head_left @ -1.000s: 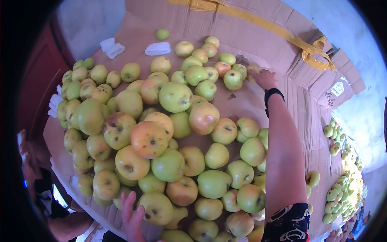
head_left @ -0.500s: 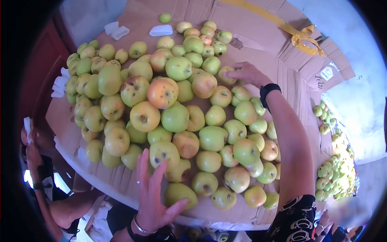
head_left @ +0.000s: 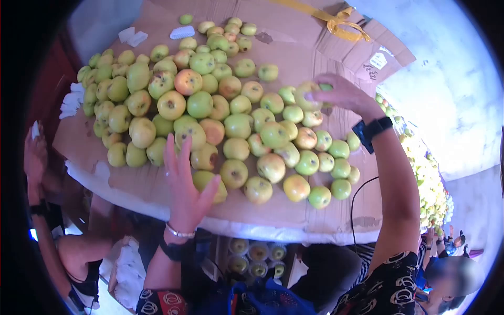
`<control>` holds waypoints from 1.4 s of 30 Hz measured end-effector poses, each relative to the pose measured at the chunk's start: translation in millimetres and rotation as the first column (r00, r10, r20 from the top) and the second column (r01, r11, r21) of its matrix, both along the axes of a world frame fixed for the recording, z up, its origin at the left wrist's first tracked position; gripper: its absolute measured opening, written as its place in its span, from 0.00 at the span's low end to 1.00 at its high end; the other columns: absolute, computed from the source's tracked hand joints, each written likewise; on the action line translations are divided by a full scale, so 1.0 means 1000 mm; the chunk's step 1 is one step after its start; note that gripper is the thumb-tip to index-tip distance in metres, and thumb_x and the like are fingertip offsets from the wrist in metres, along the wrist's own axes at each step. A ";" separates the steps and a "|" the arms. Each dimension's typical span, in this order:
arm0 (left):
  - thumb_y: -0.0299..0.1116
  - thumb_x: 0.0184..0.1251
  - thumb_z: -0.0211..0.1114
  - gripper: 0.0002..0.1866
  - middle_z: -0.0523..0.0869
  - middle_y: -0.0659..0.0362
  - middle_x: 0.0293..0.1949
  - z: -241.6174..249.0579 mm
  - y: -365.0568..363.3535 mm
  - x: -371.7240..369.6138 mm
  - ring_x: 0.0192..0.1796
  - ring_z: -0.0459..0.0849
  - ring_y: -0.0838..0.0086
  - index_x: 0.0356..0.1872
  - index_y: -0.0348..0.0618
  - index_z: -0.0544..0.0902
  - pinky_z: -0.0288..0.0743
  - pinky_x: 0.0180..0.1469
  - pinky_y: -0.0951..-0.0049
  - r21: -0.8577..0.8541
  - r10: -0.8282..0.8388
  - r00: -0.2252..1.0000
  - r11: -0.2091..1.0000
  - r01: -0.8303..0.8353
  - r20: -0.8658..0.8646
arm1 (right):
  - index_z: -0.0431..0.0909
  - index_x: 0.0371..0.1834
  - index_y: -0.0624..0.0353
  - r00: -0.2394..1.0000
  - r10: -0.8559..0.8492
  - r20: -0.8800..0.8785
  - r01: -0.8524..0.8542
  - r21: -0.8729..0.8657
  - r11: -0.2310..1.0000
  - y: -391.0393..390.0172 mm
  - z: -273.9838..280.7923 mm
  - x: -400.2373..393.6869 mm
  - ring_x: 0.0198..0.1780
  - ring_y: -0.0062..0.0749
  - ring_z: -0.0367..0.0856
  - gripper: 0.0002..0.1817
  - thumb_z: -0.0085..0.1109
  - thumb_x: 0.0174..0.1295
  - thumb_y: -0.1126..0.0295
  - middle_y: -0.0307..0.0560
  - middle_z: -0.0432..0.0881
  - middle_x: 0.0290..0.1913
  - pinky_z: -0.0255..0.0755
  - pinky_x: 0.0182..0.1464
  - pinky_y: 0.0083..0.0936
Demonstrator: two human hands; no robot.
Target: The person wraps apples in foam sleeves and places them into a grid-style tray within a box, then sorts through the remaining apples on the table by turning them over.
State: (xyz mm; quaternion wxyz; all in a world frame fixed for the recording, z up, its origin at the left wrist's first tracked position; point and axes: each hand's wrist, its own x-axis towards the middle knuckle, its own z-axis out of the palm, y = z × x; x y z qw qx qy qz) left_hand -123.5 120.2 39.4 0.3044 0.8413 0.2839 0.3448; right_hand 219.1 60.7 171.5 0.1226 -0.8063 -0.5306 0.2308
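Note:
Many yellow-green apples [head_left: 200, 105], several with dark spots, lie heaped on a cardboard-covered table [head_left: 142, 191]. My right hand [head_left: 344, 96] reaches to the far right side of the heap, its fingers curled at a slightly blurred yellow-green apple [head_left: 306, 94]. Part of a greener apple [head_left: 325, 87] shows by its knuckles. Over the table's near edge, my left hand [head_left: 186, 186] is open with spread fingers and holds nothing. Its thumb is in front of a large green apple [head_left: 218, 190] at the front of the heap.
White foam net sleeves [head_left: 182, 32] lie behind the heap and at its left. Yellow tape [head_left: 346, 26] hangs on the back cardboard flap. Beneath the near edge, a box holds packed apples [head_left: 258, 251]. Another person's hand [head_left: 35, 157] is at left; more apples [head_left: 428, 184] are piled at right.
The view has shifted, showing more of the near edge and the box below. My right hand has moved rightward across the heap with an apple. My left hand remains spread near the front apple.

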 end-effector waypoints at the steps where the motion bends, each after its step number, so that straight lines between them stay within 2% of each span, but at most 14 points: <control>1: 0.35 0.49 0.65 0.40 0.49 0.40 0.66 0.004 -0.002 0.001 0.68 0.51 0.46 0.65 0.40 0.57 0.47 0.66 0.53 0.024 0.017 1.000 1.000 -0.017 0.013 | 0.77 0.38 0.60 0.994 0.050 0.094 -0.048 -0.026 0.999 -0.020 0.003 -0.005 0.49 0.34 0.71 0.27 0.65 0.44 0.48 0.48 0.73 0.45 0.67 0.50 0.28; 7: 0.32 0.46 0.66 0.39 0.52 0.41 0.66 0.007 -0.017 0.013 0.67 0.52 0.46 0.63 0.41 0.59 0.47 0.66 0.52 0.147 0.050 0.993 0.987 -0.065 0.106 | 0.78 0.35 0.59 0.985 0.094 0.143 -0.082 -0.087 0.993 -0.133 -0.038 -0.042 0.58 0.52 0.66 0.25 0.66 0.42 0.49 0.61 0.67 0.54 0.61 0.59 0.36; 11: 0.34 0.45 0.67 0.39 0.55 0.40 0.64 0.009 -0.027 0.008 0.65 0.54 0.44 0.62 0.41 0.61 0.46 0.66 0.48 0.230 0.029 0.989 0.971 -0.062 0.146 | 0.77 0.46 0.57 0.971 -0.218 0.098 0.217 0.025 0.976 -0.157 -0.058 -0.071 0.63 0.55 0.59 0.30 0.66 0.42 0.50 0.65 0.59 0.61 0.55 0.63 0.41; 13: 0.33 0.45 0.67 0.39 0.54 0.41 0.65 0.022 -0.035 -0.003 0.67 0.54 0.47 0.62 0.41 0.60 0.46 0.67 0.50 0.216 0.034 0.983 0.974 -0.073 0.178 | 0.76 0.45 0.59 0.958 -0.261 0.121 0.226 0.244 0.943 -0.159 -0.090 -0.069 0.60 0.58 0.60 0.32 0.66 0.40 0.47 0.65 0.57 0.62 0.58 0.60 0.43; 16: 0.26 0.47 0.63 0.40 0.55 0.49 0.67 0.056 -0.053 -0.036 0.70 0.51 0.56 0.65 0.40 0.56 0.45 0.68 0.57 -0.033 0.029 0.955 0.999 -0.020 0.297 | 0.74 0.50 0.58 0.944 -0.274 0.184 0.218 0.278 0.936 -0.169 -0.098 -0.081 0.63 0.61 0.55 0.34 0.66 0.41 0.48 0.65 0.53 0.65 0.56 0.62 0.46; 20: 0.35 0.55 0.61 0.38 0.57 0.49 0.66 0.120 -0.080 -0.108 0.68 0.57 0.56 0.66 0.43 0.53 0.53 0.64 0.53 -0.524 0.130 0.684 0.748 0.407 0.718 | 0.71 0.53 0.58 0.954 -0.296 0.041 0.252 0.423 0.870 -0.193 -0.106 -0.089 0.63 0.57 0.58 0.33 0.66 0.44 0.52 0.67 0.60 0.61 0.59 0.62 0.43; 23: 0.40 0.62 0.54 0.35 0.56 0.49 0.67 0.163 -0.098 -0.156 0.67 0.59 0.57 0.67 0.44 0.50 0.57 0.64 0.53 -0.494 0.078 0.519 0.454 0.742 0.851 | 0.71 0.53 0.60 0.991 -0.112 0.068 0.080 0.364 0.928 -0.214 -0.129 -0.075 0.60 0.55 0.64 0.31 0.64 0.47 0.56 0.67 0.66 0.57 0.63 0.59 0.40; 26: 0.39 0.66 0.50 0.30 0.57 0.50 0.67 0.170 -0.116 -0.175 0.66 0.61 0.58 0.67 0.44 0.52 0.57 0.64 0.54 -0.365 0.106 0.360 0.470 0.804 0.927 | 0.71 0.53 0.60 0.973 -0.195 0.123 0.116 0.470 0.875 -0.209 -0.140 -0.079 0.57 0.54 0.68 0.29 0.63 0.49 0.57 0.66 0.68 0.55 0.64 0.57 0.40; 28: 0.38 0.67 0.48 0.28 0.57 0.51 0.67 0.132 -0.120 -0.191 0.65 0.62 0.60 0.67 0.45 0.54 0.59 0.64 0.57 -0.479 0.202 0.437 0.453 0.752 0.876 | 0.71 0.52 0.60 0.974 -0.189 0.127 0.095 0.526 0.845 -0.213 -0.143 -0.082 0.57 0.52 0.68 0.28 0.63 0.49 0.57 0.66 0.68 0.55 0.64 0.57 0.40; 31: 0.37 0.70 0.44 0.23 0.61 0.54 0.66 0.056 -0.124 -0.232 0.63 0.66 0.63 0.65 0.49 0.59 0.62 0.61 0.63 -0.743 0.501 0.549 0.429 0.514 0.669 | 0.68 0.55 0.60 0.921 -0.390 -0.026 0.201 0.886 0.417 -0.234 -0.122 -0.073 0.58 0.50 0.67 0.28 0.60 0.52 0.58 0.64 0.67 0.56 0.61 0.59 0.37; 33: 0.39 0.69 0.46 0.21 0.66 0.56 0.62 0.019 -0.136 -0.268 0.59 0.69 0.65 0.63 0.51 0.62 0.65 0.57 0.67 -0.880 0.705 0.527 0.398 0.260 0.475 | 0.67 0.57 0.61 0.824 -0.537 -0.181 0.400 0.857 0.326 -0.263 -0.130 -0.046 0.60 0.48 0.65 0.29 0.56 0.55 0.57 0.63 0.66 0.58 0.60 0.60 0.36; 36: 0.37 0.65 0.54 0.19 0.71 0.58 0.56 -0.025 -0.157 -0.309 0.53 0.72 0.68 0.57 0.51 0.67 0.69 0.51 0.69 -0.900 0.689 0.608 0.422 0.108 0.396 | 0.64 0.59 0.61 0.741 -0.506 -0.442 0.668 0.560 0.490 -0.286 -0.155 -0.007 0.62 0.44 0.63 0.29 0.51 0.58 0.54 0.60 0.64 0.60 0.57 0.62 0.34; 37: 0.34 0.63 0.56 0.19 0.71 0.58 0.56 -0.015 -0.170 -0.301 0.51 0.74 0.67 0.56 0.51 0.67 0.70 0.49 0.68 -0.939 0.759 0.559 0.321 0.122 0.332 | 0.63 0.60 0.62 0.732 -0.468 -0.495 0.680 0.493 0.543 -0.284 -0.161 -0.004 0.62 0.43 0.62 0.30 0.49 0.59 0.54 0.59 0.64 0.60 0.56 0.62 0.33; 42: 0.32 0.63 0.56 0.19 0.73 0.57 0.53 -0.008 -0.207 -0.263 0.48 0.76 0.67 0.56 0.51 0.66 0.71 0.48 0.67 -0.936 0.718 0.614 0.337 0.105 0.328 | 0.58 0.64 0.63 0.716 -0.438 -0.543 0.678 0.393 0.622 -0.271 -0.167 -0.006 0.66 0.38 0.58 0.32 0.39 0.64 0.50 0.55 0.60 0.64 0.51 0.65 0.30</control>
